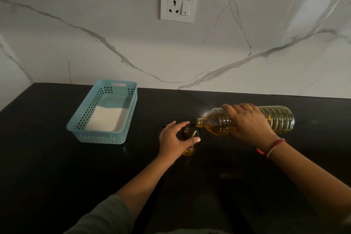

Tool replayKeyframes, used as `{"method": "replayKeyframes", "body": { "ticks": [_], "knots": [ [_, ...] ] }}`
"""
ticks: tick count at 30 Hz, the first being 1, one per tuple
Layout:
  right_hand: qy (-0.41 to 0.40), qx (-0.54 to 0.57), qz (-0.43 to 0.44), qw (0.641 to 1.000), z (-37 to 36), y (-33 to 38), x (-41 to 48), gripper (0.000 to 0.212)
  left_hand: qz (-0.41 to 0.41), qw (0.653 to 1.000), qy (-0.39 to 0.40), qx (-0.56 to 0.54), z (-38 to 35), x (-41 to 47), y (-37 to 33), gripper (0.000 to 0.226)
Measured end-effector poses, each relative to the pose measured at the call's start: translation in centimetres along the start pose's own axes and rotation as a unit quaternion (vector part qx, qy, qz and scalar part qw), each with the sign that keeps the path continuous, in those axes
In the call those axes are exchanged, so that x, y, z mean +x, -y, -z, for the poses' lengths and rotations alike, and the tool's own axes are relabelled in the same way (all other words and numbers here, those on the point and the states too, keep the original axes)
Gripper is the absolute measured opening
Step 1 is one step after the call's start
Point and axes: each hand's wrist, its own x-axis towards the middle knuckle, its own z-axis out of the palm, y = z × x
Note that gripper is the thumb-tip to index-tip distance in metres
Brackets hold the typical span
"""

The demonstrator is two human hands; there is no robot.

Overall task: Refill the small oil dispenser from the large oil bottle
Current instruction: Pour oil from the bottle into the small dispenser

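On counter (57,167), bottle (279,119) tipped over dispenser (190,130)

One wide-angle head-worn camera looks forward and down across the black countertop (57,167) toward the marble wall (95,24). The left hand (171,138) and right hand (248,121) appear close, mid-frame.

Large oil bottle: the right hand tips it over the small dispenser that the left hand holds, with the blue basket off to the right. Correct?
No. The head view shows the blue basket off to the left. The right hand does tip the large oil bottle over the small dispenser that the left hand holds.
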Motion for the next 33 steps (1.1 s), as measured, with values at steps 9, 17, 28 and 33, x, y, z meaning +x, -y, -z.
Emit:
{"method": "replayKeyframes", "body": {
  "ticks": [9,17,28,33],
  "knots": [
    [-0.004,-0.002,0.001,1.000,-0.05,0.03,0.10,0.082,-0.003,1.000,-0.008,-0.005,-0.10,0.01,0.07,0.066],
    [-0.005,0.001,0.002,1.000,0.12,0.06,0.15,0.079,0.004,1.000,-0.005,-0.004,-0.07,-0.03,-0.11,0.066],
    [0.006,-0.003,0.003,1.000,0.02,-0.01,0.18,0.080,0.002,1.000,-0.007,-0.003,-0.11,-0.02,0.01,0.066],
    [-0.003,-0.006,0.002,1.000,0.11,-0.13,0.09,0.082,-0.002,1.000,-0.010,-0.006,-0.14,-0.04,0.06,0.067]
  ]
}}
